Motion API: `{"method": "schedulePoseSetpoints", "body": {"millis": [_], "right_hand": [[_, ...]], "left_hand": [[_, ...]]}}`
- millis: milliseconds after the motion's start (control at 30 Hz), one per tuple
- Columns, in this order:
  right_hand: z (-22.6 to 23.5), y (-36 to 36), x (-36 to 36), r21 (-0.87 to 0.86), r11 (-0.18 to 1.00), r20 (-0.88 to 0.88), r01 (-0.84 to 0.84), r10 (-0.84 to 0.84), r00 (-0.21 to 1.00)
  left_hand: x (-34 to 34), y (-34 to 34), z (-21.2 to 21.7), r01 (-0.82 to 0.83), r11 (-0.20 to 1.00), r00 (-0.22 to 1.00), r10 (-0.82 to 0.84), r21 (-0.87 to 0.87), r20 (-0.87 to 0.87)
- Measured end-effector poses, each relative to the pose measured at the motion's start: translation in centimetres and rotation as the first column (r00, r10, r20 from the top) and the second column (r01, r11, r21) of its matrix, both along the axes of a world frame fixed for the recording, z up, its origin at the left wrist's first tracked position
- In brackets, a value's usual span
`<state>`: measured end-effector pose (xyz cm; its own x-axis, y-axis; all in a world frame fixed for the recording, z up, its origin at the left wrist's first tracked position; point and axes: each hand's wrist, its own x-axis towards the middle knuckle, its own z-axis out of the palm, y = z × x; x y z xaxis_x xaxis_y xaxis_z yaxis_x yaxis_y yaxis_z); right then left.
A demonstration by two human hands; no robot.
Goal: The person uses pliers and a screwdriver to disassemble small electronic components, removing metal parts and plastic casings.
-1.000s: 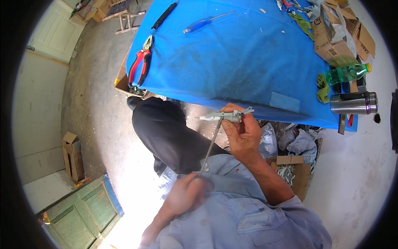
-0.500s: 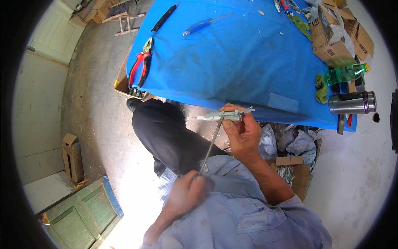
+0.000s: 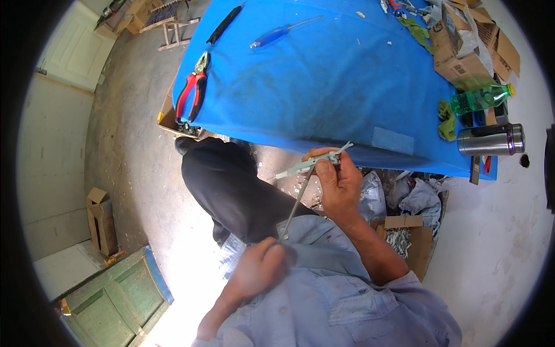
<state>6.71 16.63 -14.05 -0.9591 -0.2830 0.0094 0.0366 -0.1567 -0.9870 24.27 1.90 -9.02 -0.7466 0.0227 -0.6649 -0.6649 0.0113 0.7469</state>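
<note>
My right hand (image 3: 340,188) pinches a slim pale grey plastic part (image 3: 306,167) between thumb and fingers, above my lap near the table's front edge. A narrow pale end points left and down, and a forked tip sticks out past my fingers at upper right. My left hand (image 3: 259,267), lower and close to my shirt, is closed in a fist around a screwdriver (image 3: 295,209). Its long metal shaft slants up to the underside of the part, by my right thumb. The handle is hidden in my fist, and I cannot tell whether the tip is inside the part.
On the blue-covered table (image 3: 300,87) lie red-and-black pliers (image 3: 191,89), a blue screwdriver (image 3: 280,36) and a black pen-like tool (image 3: 224,24). A green bottle (image 3: 483,99), a steel flask (image 3: 491,140) and cardboard boxes (image 3: 459,58) line the right side. Below stands a box of metal pieces (image 3: 399,242).
The grey part has tilted in my right hand: its left end is lower and its forked end higher. The shaft still meets its underside, and my left hand has barely moved.
</note>
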Motion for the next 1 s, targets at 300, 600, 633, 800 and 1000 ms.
{"method": "schedulePoseSetpoints", "body": {"millis": [300, 600, 633, 800, 1000], "right_hand": [[0.5, 0.3, -0.2, 0.01, 0.999, -0.066, -0.049, 0.05, 0.997], [0.3, -0.2, -0.2, -0.073, 0.992, 0.04, -0.106, 0.109, 0.993], [0.1, -0.3, -0.2, -0.109, 0.988, 0.083, -0.112, 0.122, 0.989], [0.3, -0.2, -0.2, -0.161, 0.981, 0.137, -0.11, 0.132, 0.982], [0.6, -0.3, -0.3, -0.105, 0.986, 0.053, -0.126, 0.132, 0.99]], "left_hand": [[-0.2, -1.4, 0.9, -0.087, 0.917, 0.987, 0.025, 0.39, 0.16], [-0.4, -1.7, 1.1, -0.089, 0.951, 0.988, 0.047, 0.297, 0.145], [-0.5, -1.7, 1.2, -0.076, 0.968, 0.987, 0.039, 0.241, 0.153], [0.1, -1.9, 0.5, 0.124, 0.984, 0.989, -0.133, -0.127, -0.059], [-0.5, -1.8, 1.3, 0.084, 0.976, 0.989, -0.058, -0.2, 0.135]]}}
